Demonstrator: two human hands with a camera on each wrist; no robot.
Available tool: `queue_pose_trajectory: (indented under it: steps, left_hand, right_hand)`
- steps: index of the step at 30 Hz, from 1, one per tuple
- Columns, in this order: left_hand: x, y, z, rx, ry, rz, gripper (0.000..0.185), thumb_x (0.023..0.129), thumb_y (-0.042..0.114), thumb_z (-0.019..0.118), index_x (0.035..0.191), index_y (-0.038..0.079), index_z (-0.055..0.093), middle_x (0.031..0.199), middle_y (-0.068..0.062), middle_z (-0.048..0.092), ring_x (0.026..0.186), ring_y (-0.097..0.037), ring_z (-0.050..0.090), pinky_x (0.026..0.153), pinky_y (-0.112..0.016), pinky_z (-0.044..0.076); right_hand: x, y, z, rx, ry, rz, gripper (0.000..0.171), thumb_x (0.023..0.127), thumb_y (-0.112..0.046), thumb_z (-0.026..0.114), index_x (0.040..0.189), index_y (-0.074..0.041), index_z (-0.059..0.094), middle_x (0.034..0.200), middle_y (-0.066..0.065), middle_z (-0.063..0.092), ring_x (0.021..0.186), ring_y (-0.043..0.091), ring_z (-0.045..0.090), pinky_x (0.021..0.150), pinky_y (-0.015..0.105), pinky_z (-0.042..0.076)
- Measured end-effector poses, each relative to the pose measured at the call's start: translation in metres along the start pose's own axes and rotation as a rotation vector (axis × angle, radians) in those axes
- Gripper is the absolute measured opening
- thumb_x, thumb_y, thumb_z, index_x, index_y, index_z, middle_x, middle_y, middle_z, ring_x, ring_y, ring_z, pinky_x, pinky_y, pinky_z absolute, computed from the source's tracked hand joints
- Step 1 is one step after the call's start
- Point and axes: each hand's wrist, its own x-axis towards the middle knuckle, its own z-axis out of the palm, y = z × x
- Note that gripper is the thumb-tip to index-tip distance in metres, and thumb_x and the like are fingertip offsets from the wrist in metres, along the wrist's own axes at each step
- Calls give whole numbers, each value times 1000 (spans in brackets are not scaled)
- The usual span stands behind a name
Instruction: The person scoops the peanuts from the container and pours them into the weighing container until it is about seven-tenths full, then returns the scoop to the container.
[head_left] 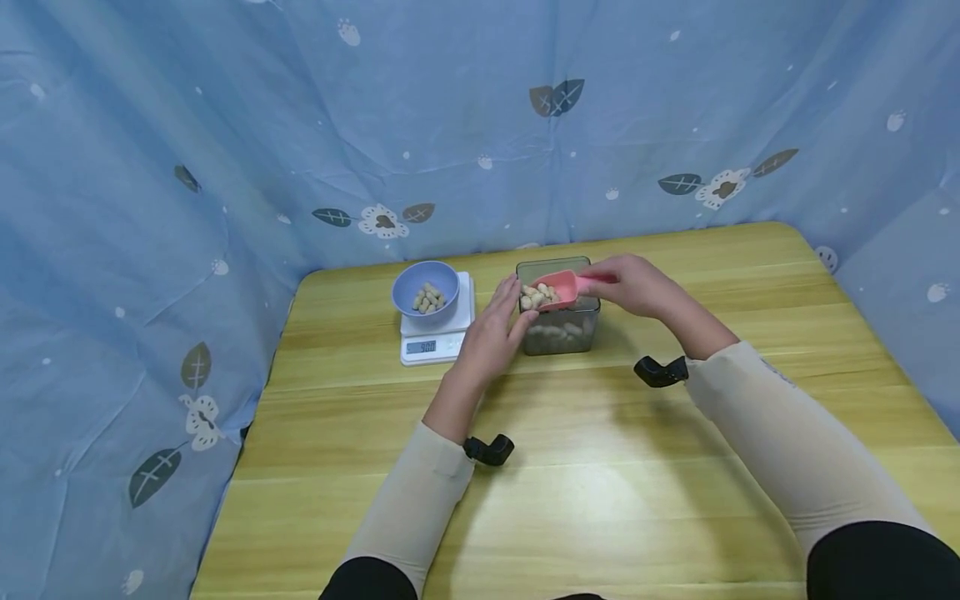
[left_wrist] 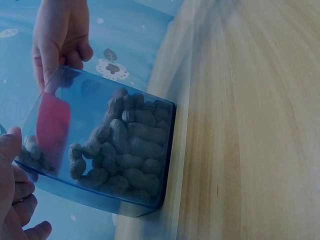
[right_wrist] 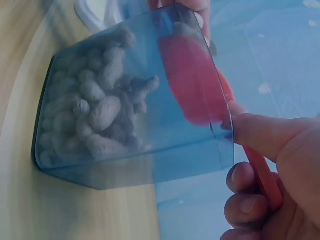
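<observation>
Right hand (head_left: pixel 633 285) grip closed on the handle of the pink scoop (head_left: pixel 558 290), which carries peanuts and sits level over the clear container (head_left: pixel 558 329), mid tabletop (head_left: pixel 600 467). Left hand (head_left: pixel 495 329) lies against the container's left wall, fingers straight; firmness of contact looks light, hard to tell. Blue bowl (head_left: pixel 426 287) with peanuts sits on the white scale (head_left: pixel 437 337), just left of the container.

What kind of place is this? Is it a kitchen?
Probably not a real kitchen. It looks like a small set made for filming: a wooden table walled in by a blue leaf-print cloth. On it stand a kitchen scale and a clear container of peanuts.
</observation>
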Motion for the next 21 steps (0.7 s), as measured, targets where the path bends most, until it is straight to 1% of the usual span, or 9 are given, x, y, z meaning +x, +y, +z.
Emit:
queue_pose_trajectory:
  steps: [3, 8, 10, 13, 17, 21]
  left_hand:
    - [0, 0, 0, -2, 1, 1, 69, 103, 54, 35, 158, 17, 19, 165, 11, 6, 152, -12, 10, 123, -37, 21]
    - [0, 0, -1, -7, -7, -2, 69, 103, 55, 33, 159, 18, 17, 165, 12, 4, 152, -11, 8, 123, -37, 20]
    - [0, 0, -1, -10, -11, -2, 69, 103, 55, 33, 159, 19, 16, 165, 12, 4, 152, -9, 7, 123, -37, 20]
    - [-1, 1, -2, -9, -11, -1, 70, 102, 57, 32, 159, 19, 16, 165, 13, 3, 152, -9, 7, 123, -37, 20]
    - [0, 0, -1, -6, -9, 1, 69, 102, 56, 32, 159, 19, 17, 165, 12, 4, 152, -12, 9, 123, -38, 21]
    - [0, 0, -1, -8, -11, 0, 68, 103, 54, 35, 159, 18, 17, 165, 10, 5, 152, -12, 9, 123, -38, 21]
  right_hand:
    - [-4, 6, -1, 55, 9, 25, 40, 97, -35, 63, 129, -11, 66, 130, 15, 64, 121, 33, 58, 98, 52, 49]
    - [-8, 12, -2, 117, 26, 54, 45, 96, -37, 63, 132, -9, 64, 133, 17, 62, 122, 32, 57, 98, 52, 49]
    - [-8, 13, -1, 135, 35, 61, 46, 96, -37, 63, 133, -8, 63, 132, 17, 62, 119, 31, 58, 96, 51, 50]
    - [-7, 13, 3, 151, 44, 69, 46, 96, -38, 63, 132, -9, 63, 131, 17, 63, 112, 29, 60, 91, 46, 51]
    - [-3, 8, 10, 137, 36, 62, 46, 97, -38, 62, 133, -9, 63, 127, 16, 65, 98, 26, 57, 80, 40, 48]
    - [-2, 5, 15, 121, 28, 65, 45, 97, -36, 62, 134, -10, 63, 125, 15, 67, 92, 24, 56, 77, 38, 47]
